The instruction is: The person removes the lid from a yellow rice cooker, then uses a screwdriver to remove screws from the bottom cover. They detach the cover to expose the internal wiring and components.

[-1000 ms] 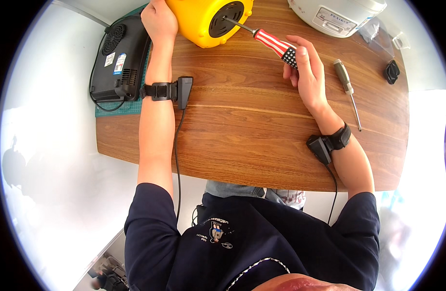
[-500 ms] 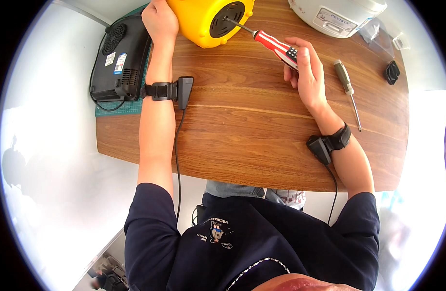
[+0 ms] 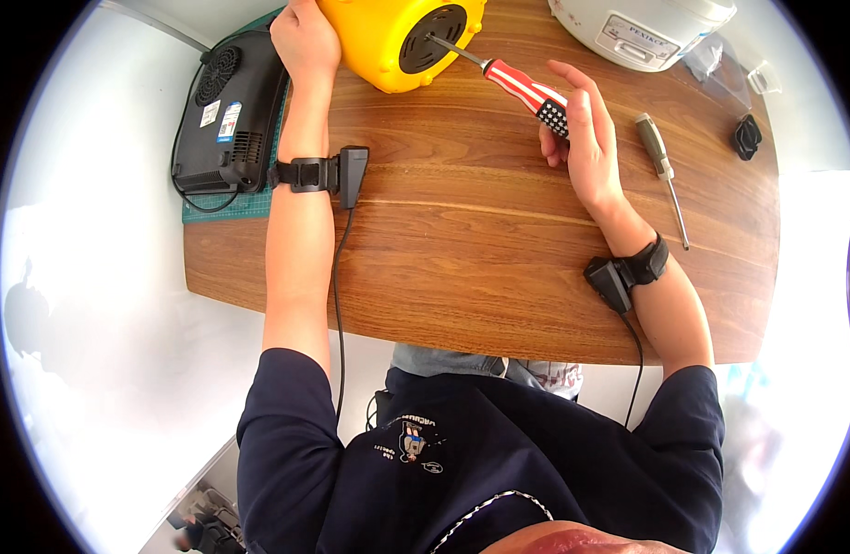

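Observation:
At the top of the view a yellow plastic housing lies tilted, with a round black slotted disc facing right. My left hand grips the housing's left side; its fingertips run partly out of view. A screwdriver with a red-and-white striped, star-patterned handle has its metal tip at the middle of the disc. Around the handle's rear end is my right hand, thumb along it and lower fingers curled beneath, the index finger lifted off. The palm side of that grip is partly hidden.
A second screwdriver with a grey-green handle lies right of my right hand. Farther right are a black plastic piece and clear plastic packaging. A white appliance stands at the back; a black appliance rests on a green mat at left.
The striped handle has turned about its axis, showing more of its starred side. My right index finger has straightened and lifted away. The left hand and housing stay nearly still.

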`<state>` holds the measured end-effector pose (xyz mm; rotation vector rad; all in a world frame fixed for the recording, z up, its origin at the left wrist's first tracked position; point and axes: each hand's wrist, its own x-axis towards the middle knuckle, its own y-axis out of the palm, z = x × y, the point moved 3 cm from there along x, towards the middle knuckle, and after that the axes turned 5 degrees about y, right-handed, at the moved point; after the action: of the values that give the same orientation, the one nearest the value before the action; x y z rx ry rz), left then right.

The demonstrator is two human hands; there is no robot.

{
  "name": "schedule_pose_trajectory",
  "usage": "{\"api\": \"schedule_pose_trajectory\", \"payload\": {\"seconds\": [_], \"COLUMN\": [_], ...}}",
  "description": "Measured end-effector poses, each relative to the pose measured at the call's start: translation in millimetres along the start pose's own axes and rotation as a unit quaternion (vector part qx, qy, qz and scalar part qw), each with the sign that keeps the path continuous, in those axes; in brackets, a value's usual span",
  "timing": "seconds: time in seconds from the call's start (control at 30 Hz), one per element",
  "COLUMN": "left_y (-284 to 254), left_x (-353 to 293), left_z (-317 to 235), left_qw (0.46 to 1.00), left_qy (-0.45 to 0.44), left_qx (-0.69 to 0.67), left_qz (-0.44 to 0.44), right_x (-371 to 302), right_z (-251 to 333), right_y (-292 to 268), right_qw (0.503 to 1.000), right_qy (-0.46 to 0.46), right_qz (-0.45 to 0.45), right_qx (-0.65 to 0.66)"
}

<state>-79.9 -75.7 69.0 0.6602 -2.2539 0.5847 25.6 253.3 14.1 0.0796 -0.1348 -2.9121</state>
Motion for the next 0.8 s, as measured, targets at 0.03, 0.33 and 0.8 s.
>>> {"api": "schedule_pose_trajectory", "payload": {"seconds": [0.03, 0.33, 0.8], "left_y": [0.9, -0.6, -0.5], "left_x": [-0.3, 0.8, 0.6], "left_z": [-0.9, 5.8, 3.9], "left_qw": [1.000, 1.000, 1.000], "left_qy": [0.005, -0.005, 0.012], "left_qx": [0.003, -0.002, -0.005], "left_qz": [0.000, -0.004, -0.005], "right_x": [-0.1, 4.7, 5.3], "right_z": [-1.2, -4.3, -7.9], "right_y": [-0.2, 5.0, 3.4], "right_qw": [1.000, 0.993, 0.993], "right_qy": [-0.024, -0.107, -0.107], "right_qz": [-0.011, -0.030, -0.019], "right_qx": [-0.013, -0.038, -0.055]}}
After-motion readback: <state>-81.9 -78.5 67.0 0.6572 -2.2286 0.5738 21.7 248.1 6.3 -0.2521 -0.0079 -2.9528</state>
